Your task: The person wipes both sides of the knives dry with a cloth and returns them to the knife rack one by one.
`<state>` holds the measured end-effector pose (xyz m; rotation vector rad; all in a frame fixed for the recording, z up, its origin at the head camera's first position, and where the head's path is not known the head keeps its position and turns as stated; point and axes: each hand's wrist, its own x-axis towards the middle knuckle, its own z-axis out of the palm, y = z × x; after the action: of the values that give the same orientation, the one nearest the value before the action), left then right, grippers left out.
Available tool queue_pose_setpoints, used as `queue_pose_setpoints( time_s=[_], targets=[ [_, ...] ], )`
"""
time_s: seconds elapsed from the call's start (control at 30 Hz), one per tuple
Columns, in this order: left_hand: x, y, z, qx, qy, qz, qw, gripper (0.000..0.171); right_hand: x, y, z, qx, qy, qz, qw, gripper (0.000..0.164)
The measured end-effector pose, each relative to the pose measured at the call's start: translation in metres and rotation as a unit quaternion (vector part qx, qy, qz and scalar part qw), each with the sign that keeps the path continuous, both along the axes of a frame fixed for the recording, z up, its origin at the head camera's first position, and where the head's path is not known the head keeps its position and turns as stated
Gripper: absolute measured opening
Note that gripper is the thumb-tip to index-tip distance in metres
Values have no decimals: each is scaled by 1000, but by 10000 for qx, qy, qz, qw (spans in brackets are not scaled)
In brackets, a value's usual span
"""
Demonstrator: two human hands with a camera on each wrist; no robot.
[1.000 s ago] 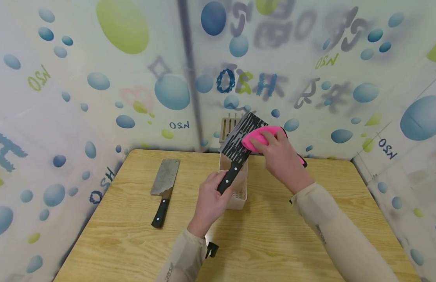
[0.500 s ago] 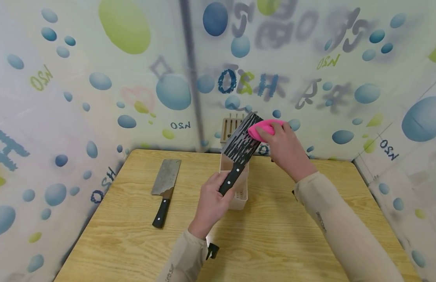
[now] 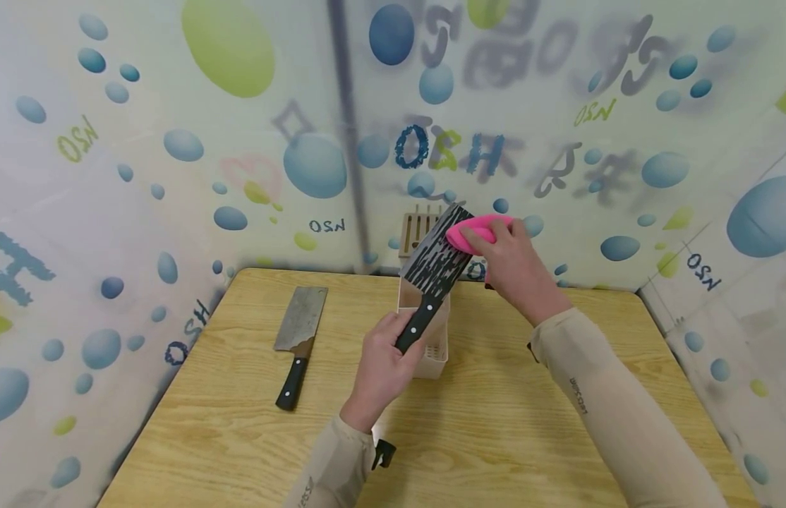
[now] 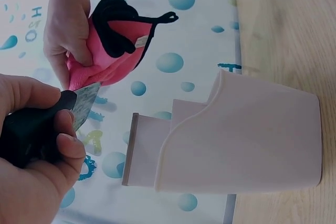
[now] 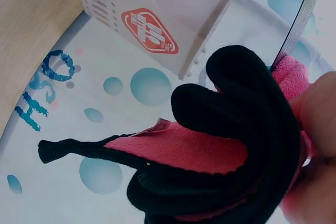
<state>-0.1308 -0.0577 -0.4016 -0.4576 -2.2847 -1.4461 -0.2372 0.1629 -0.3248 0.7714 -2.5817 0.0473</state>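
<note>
My left hand (image 3: 382, 367) grips the black riveted handle of a cleaver (image 3: 436, 261), its dark-streaked blade tilted up and to the right. In my right hand (image 3: 516, 268) a pink cloth (image 3: 478, 233) with black edging is pinched against the upper part of the blade. The left wrist view shows the bunched cloth (image 4: 113, 45) meeting the blade, with its hanging loop sticking out. Folded black edging covers much of the right wrist view, where the blade (image 5: 300, 19) appears edge-on. Behind the held cleaver stands a pale knife block (image 3: 431, 363), partly hidden.
A second cleaver (image 3: 300, 328) with a bare grey blade lies on the wooden table (image 3: 228, 437), left of the knife block. The slotted top (image 3: 418, 233) of the block rises near the patterned wall (image 3: 240, 169) at the back.
Over the last second my right hand has slid the cloth slightly up and right on the blade. In the last half second both hands hardly move; the view shifts slightly.
</note>
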Motion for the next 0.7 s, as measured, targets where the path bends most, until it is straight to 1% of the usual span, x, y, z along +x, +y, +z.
queue_pose_setpoints(
  time_s=[0.13,0.27,0.43,0.7],
  targets=[
    [0,0,-1,-6,-23,72,10000,26,4,-2,-4,-435,-219,235,9985,68],
    [-1,0,-1,15,-99,133,9999,24,10,-6,-8,-610,-118,482,9969,66],
    [-2,0,-2,60,-201,175,9996,25,19,-12,-12,-606,-7,690,9958,68],
    [-5,-2,-2,77,-112,212,9997,24,34,-23,-15,-348,347,924,9945,70]
  ],
)
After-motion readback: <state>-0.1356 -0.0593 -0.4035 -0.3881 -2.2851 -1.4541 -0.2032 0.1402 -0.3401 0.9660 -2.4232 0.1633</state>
